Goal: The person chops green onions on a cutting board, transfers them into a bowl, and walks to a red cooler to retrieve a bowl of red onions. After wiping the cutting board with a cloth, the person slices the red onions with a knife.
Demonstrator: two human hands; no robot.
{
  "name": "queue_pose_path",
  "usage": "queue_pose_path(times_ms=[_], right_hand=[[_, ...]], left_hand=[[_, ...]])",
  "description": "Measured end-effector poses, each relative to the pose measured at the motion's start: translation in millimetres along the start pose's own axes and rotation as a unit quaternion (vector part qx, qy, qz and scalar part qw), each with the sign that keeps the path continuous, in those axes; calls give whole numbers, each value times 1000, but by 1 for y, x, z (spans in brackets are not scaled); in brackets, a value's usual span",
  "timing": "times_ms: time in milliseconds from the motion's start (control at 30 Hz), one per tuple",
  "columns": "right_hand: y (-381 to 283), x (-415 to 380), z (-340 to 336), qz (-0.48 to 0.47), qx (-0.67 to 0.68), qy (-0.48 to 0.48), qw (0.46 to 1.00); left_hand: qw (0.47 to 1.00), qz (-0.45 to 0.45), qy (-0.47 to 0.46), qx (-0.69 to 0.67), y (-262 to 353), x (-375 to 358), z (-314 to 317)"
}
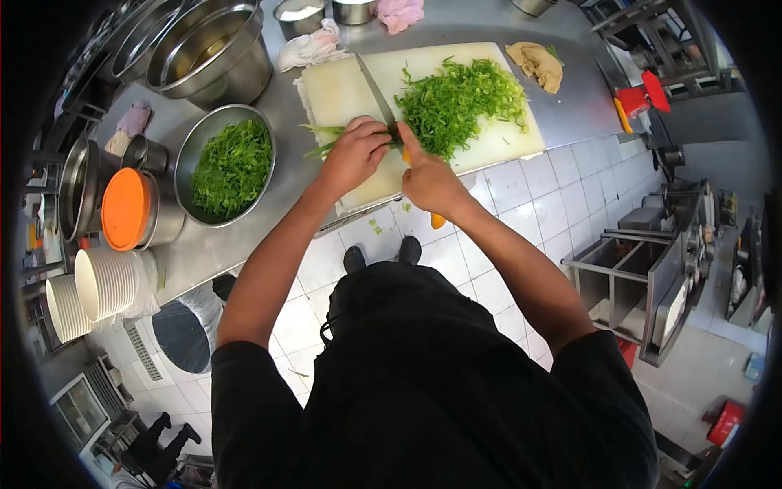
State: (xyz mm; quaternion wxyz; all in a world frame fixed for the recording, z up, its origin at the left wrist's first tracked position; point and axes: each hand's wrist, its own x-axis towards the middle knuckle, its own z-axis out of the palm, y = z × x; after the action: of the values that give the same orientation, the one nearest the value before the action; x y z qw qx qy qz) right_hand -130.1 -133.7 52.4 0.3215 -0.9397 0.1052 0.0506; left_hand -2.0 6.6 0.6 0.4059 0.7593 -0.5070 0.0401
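My right hand (pixel 434 183) grips a knife (pixel 374 86) by its orange-yellow handle, the index finger stretched along the top of the blade. The blade points away from me over a white cutting board (pixel 334 88). Just left of it, my left hand (pixel 352 156) presses green onion stalks (pixel 319 151) onto the board with curled fingers, close against the blade. Stalk ends stick out to the left of that hand; the part under the fingers is hidden. A wide heap of chopped green onions (pixel 464 102) covers the right half of the board.
Left of the board stands a metal bowl (pixel 184 186) of cut greens, with a deep pot (pixel 244 77) behind it. An orange-lidded container (pixel 125 209) and stacked paper bowls (pixel 106 284) are nearer. Cloths (pixel 313 47) lie behind the board, and a tan cloth (pixel 536 67) lies right.
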Motion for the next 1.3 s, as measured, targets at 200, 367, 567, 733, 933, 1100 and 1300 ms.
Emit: queue_pose_path(times_ms=[200,367,567,733,933,1100,1300], right_hand=[[-3,1,-3,19,-13,-19,1000],[-2,1,3,25,10,-18,999],[-21,10,-35,82,57,-98,990],[8,9,20,-58,-38,64,996],[-29,7,-27,79,83,-86,990],[12,18,21,-56,-49,48,996],[-38,0,-21,92,45,-92,991]], left_hand=[[993,64,-33,95,2,-7,-19],[994,33,-35,96,-10,-8,-7],[997,45,-15,62,-7,-5,-12],[998,41,-16,41,-4,-5,-11],[999,35,0,31,-10,-3,-11],[999,21,14,20,-15,-5,-8],[1000,12,25,1,-11,-10,-8]])
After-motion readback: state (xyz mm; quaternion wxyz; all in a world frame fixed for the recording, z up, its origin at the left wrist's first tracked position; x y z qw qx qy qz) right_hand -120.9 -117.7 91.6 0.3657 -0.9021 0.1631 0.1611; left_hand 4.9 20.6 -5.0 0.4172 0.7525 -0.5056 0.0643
